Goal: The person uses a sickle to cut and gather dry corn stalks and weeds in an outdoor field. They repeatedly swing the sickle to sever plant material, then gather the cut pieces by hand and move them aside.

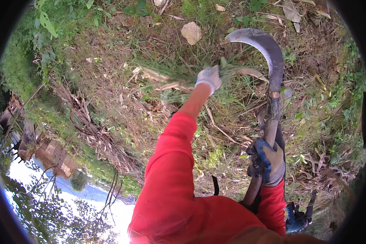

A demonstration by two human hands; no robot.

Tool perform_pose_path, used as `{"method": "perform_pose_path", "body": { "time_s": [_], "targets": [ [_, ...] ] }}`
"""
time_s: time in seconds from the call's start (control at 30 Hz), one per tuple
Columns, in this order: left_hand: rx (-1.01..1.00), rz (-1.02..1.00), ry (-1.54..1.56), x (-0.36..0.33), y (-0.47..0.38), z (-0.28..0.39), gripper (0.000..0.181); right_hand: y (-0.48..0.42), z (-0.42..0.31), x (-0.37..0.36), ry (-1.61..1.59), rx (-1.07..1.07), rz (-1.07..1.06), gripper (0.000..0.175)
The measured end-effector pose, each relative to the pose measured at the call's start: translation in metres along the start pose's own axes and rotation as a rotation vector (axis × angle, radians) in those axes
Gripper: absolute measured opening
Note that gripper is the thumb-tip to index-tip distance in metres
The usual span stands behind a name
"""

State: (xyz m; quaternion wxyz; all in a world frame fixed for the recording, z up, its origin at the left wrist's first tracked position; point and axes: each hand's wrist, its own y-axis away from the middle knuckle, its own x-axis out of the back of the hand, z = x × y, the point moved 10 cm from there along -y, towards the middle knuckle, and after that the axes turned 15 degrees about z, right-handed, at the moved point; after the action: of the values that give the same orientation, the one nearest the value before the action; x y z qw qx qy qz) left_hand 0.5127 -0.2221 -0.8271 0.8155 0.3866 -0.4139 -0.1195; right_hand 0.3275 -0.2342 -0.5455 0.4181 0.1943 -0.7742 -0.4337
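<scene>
My right hand [269,163], in a worn blue-and-white work glove, is closed around the wooden handle of a billhook with a hooked metal blade [273,58]. The blade curves to the left above the hand, its tip over the weedy ground. My left hand [208,78], in a pale glove, reaches forward at the centre, holding a bunch of green grass [181,73] that spreads to both sides. Dry leaves [158,77] lie among the grass. The fingers of the left hand are partly hidden and blurred.
A pale stone [191,33] lies beyond the left hand. A long heap of dry stalks [100,137] runs along the left. Green weeds [338,100] grow at the right, and a blue-and-black shoe [296,218] shows at the lower right. Thin dry stems lie on the soil.
</scene>
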Motion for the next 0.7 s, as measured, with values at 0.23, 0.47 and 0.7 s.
{"method": "perform_pose_path", "body": {
  "time_s": [0.23, 0.47, 0.7],
  "targets": [
    [1.128, -0.205, -0.633, 0.151, 0.493, -0.403, 0.033, -0.009, -0.004, 0.009, -0.226, 0.004, 0.119, 0.023],
    [1.461, -0.057, -1.151, 0.4, 0.762, -0.398, 0.033, -0.022, -0.028, -0.008, -0.186, 0.256, 0.043, 0.022],
    [0.778, -0.021, -0.718, 0.173, 0.555, -0.382, 0.028, -0.022, -0.001, -0.058, -0.456, -0.327, 0.061, 0.022]
  ]
}}
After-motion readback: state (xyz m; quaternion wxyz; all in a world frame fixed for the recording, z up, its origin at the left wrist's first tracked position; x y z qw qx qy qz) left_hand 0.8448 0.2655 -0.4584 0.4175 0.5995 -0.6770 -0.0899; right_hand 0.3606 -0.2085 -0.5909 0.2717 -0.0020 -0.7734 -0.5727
